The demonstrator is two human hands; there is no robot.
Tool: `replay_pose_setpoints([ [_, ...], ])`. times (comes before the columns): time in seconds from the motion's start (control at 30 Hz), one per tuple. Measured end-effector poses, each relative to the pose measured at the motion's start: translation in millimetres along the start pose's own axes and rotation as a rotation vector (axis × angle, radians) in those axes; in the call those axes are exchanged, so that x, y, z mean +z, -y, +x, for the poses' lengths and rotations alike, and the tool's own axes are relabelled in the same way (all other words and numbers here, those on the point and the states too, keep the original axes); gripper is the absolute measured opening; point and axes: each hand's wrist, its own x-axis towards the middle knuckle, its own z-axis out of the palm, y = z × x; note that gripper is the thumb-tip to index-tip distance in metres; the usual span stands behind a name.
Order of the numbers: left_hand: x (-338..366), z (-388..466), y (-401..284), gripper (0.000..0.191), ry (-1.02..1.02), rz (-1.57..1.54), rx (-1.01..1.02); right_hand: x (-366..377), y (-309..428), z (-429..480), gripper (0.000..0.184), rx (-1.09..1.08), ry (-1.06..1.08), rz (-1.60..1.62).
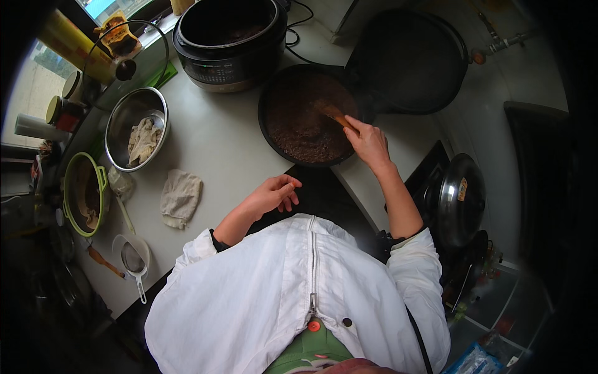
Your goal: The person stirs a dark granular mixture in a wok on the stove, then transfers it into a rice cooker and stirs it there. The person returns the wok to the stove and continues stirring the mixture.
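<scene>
My right hand [369, 140] grips the handle of a wooden spatula [332, 113], whose far end rests in a dark brown, grainy mass [299, 135]. That mass fills a round black pan [267, 133] at the counter's inner corner. Left of it and nearer my body, my left hand [278, 192] hovers near the counter edge, holding nothing, its fingers partly bent and apart. A folded cloth mitt or cloth [181, 198] lies on the counter to its left. Behind the pan stands a black electric cooker [229, 70] with its lid off and some dark contents inside.
A steel bowl [161, 140] holding pale cloth, a green-rimmed colander or basin [103, 180] and a small white-handled strainer [135, 266] stand at the left. A large black pan or lid [406, 61] adjoins the round pan. A domed metal lid [460, 201] is at the right.
</scene>
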Motion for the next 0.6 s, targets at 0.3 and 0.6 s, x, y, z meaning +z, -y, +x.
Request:
replay_pose_setpoints([
  [0.3,-2,-2,3,0.029,-0.012,0.000,-0.015,72,5,13,0.042,0.032,-0.053,-0.427],
  [0.6,0,5,0,0.028,0.027,0.010,0.000,3,1,-53,0.042,-0.058,0.019,-0.262],
])
